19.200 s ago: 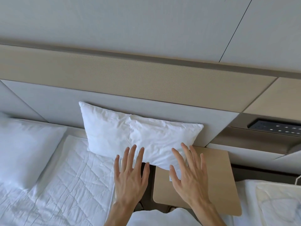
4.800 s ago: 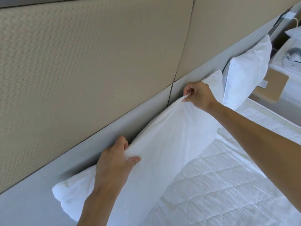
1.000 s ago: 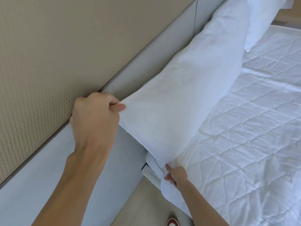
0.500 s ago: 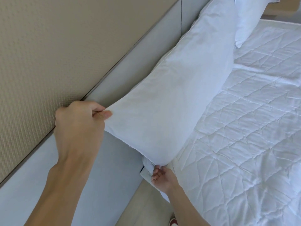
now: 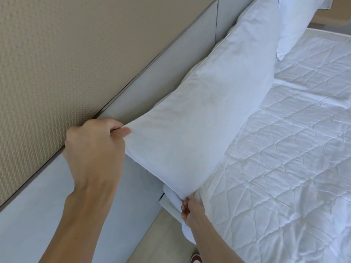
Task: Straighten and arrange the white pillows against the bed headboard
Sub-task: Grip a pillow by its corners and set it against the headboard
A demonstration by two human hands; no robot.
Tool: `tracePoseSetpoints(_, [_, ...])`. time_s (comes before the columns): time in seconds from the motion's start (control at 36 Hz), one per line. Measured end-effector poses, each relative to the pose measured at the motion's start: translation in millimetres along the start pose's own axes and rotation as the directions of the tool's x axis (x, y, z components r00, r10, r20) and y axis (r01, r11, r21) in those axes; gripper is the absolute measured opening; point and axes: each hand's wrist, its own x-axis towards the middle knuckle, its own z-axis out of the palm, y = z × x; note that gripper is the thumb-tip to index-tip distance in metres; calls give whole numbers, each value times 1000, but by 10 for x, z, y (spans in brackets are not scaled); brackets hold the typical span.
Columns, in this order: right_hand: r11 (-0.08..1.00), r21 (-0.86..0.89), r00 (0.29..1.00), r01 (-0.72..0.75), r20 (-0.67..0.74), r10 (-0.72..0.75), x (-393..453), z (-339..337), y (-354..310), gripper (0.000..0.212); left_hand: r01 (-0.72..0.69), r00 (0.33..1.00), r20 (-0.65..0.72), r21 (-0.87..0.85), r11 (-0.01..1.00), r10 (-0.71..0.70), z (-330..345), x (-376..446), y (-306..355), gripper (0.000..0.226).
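A long white pillow (image 5: 209,114) leans upright against the grey headboard (image 5: 171,73), running from near me toward the far end. My left hand (image 5: 95,149) is shut on its upper near corner, pinching the fabric taut. My right hand (image 5: 190,209) is shut on its lower near corner, down at the mattress edge. A second white pillow (image 5: 296,21) stands against the headboard beyond the first, partly hidden by it.
The white quilted mattress cover (image 5: 284,149) fills the right side. A beige textured wall panel (image 5: 57,54) sits above the headboard. Pale floor (image 5: 161,242) and a red shoe tip (image 5: 196,258) show below the bed corner. A tan bedside table (image 5: 332,21) lies at the far top right.
My left hand keeps its grip on the upper corner and has shifted slightly right. My right hand stays at the lower corner by the mattress edge. The pillow looks stretched flatter.
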Motion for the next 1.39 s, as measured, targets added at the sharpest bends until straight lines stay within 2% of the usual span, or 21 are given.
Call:
tracePoseSetpoints(0.11, [999, -52, 999, -15, 43, 17, -9, -70, 10, 36, -27, 999, 25, 11, 1000, 27, -17, 24, -11, 9])
tracePoseSetpoints(0.17, [996, -82, 992, -25, 123, 35, -34, -131, 4, 29, -30, 998, 49, 21, 999, 29, -33, 33, -9, 9])
tracePoseSetpoints(0.25, [978, -208, 974, 20, 224, 28, -136, -229, 10, 22, -39, 996, 76, 20, 999, 38, -49, 43, -9, 9])
tracePoseSetpoints(0.33, [952, -294, 971, 85, 239, -13, -246, -329, -35, 20, -45, 995, 89, 33, 998, 42, -60, 37, -8, 10])
tracePoseSetpoints(0.42, [852, -504, 981, 139, 189, -48, -449, -429, -188, 18, -35, 994, 104, 55, 998, 29, -77, 39, -21, 11])
tracePoseSetpoints(0.5, [670, -664, 942, 331, 190, -277, -670, -516, -533, 15, -5, 994, 114, 47, 999, 0, -101, 31, -8, 10])
tracePoseSetpoints(0.58, [450, -669, 765, 592, 290, -575, -985, -431, -1060, 12, 25, 991, 132, 4, 1000, -25, -116, 25, 14, 12])
tracePoseSetpoints(0.67, [145, -562, 455, 814, 463, -761, -1512, -160, -1609, 5, 58, 989, 137, -22, 998, -54, -130, 19, 26, 12])
tracePoseSetpoints(0.72, [-72, -416, 222, 907, 614, -758, -1886, 56, -1903, 6, 79, 988, 132, -26, 997, -75, -141, -1, 51, 16])
tracePoseSetpoints(0.78, [-268, -258, 12, 928, 741, -671, -2180, 267, -2144, 11, 108, 987, 122, -17, 994, -105, -156, -24, 86, 22])
tracePoseSetpoints(0.81, [-364, -195, -73, 911, 791, -607, -2284, 371, -2243, 18, 114, 987, 117, -5, 993, -113, -161, -36, 99, 25])
tracePoseSetpoints(0.83, [-450, -161, -121, 878, 836, -536, -2367, 473, -2328, 26, 122, 986, 113, 8, 993, -122, -163, -47, 107, 28])
tracePoseSetpoints(0.86, [-526, -155, -129, 836, 877, -463, -2424, 575, -2404, 33, 133, 985, 112, 18, 991, -134, -165, -57, 112, 30])
tracePoseSetpoints(0.92, [-656, -171, -80, 735, 939, -334, -2511, 755, -2521, 37, 158, 980, 115, 31, 987, -161, -168, -73, 123, 30])
tracePoseSetpoints(1.03, [-823, -210, 115, 528, 978, -175, -2620, 999, -2664, 18, 178, 977, 106, 75, 981, -186, -167, -96, 109, 16])
tracePoseSetpoints(1.06, [-842, -204, 138, 500, 978, -155, -2643, 1037, -2677, 16, 181, 977, 102, 81, 980, -189, -166, -103, 101, 16])
tracePoseSetpoints(1.11, [-863, -203, 129, 463, 979, -161, -2679, 1094, -2698, 18, 178, 979, 83, 79, 981, -184, -160, -116, 79, 17])
tracePoseSetpoints(1.19, [-893, -205, 40, 401, 978, -207, -2730, 1156, -2717, 26, 182, 982, 46, 67, 981, -185, -132, -144, 57, 18])
tracePoseSetpoints(1.25, [-902, -204, 14, 380, 976, -216, -2729, 1167, -2706, 27, 169, 985, 33, 68, 983, -172, -112, -154, 37, 17])
tracePoseSetpoints(1.31, [-884, -205, 35, 420, 977, -211, -2691, 1147, -2702, 23, 158, 986, 37, 66, 985, -160, -93, -159, 11, 13])
tracePoseSetpoints(1.39, [-842, -193, 110, 503, 981, -159, -2651, 1119, -2755, 15, 133, 991, 21, 36, 990, -134, -81, -163, -11, 11])
